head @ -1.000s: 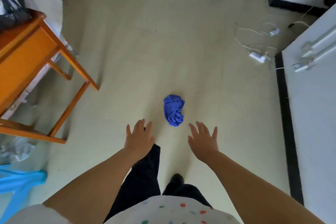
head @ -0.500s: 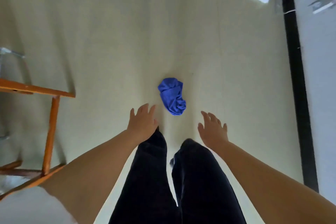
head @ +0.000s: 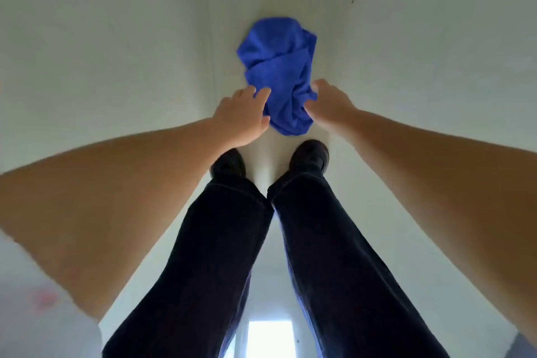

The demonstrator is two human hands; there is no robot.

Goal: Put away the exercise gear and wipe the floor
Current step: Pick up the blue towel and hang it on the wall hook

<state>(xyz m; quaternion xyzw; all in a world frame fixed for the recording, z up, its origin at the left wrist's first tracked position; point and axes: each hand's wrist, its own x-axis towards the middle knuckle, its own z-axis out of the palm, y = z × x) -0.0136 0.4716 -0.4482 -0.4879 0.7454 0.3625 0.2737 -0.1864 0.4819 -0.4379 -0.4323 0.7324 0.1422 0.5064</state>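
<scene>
Compared with half a second ago, both hands are reaching lower and are now meeting the blue cloth (head: 279, 73); the wooden frame and the wall edge are no longer showing. The left hand (head: 242, 116) is touching the cloth's left edge with relaxed, spread fingers. The right hand (head: 328, 103) is curling against the cloth's right edge; whether it is gripping cannot be told. The cloth is lying crumpled on the pale floor (head: 116, 52), just ahead of two black shoes (head: 309, 154).

Bare forearms (head: 151, 171), dark navy trousers (head: 220, 264), black shoes (head: 310, 154)
</scene>
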